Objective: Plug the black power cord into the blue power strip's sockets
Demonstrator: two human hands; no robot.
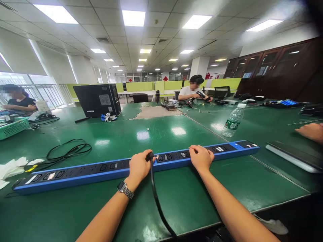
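A long blue and black power strip (83,171) lies across the green table in front of me, its row of sockets facing up. My left hand (140,164), with a watch on the wrist, is closed round a black plug (150,155) at the middle of the strip. From that plug a thick black cable (157,201) runs down over the table's near edge. Whether the plug sits in a socket is hidden by my fingers. Further right, my right hand (202,158) grips the strip with curled fingers, covering some sockets.
A plastic bottle (233,121) stands behind the strip's right part. To the right lie a closed laptop (292,156) and another person's hand (311,131). A thin black cable (68,149) and white tissues (12,169) lie left; a computer tower (97,101) stands behind. Two people sit further off.
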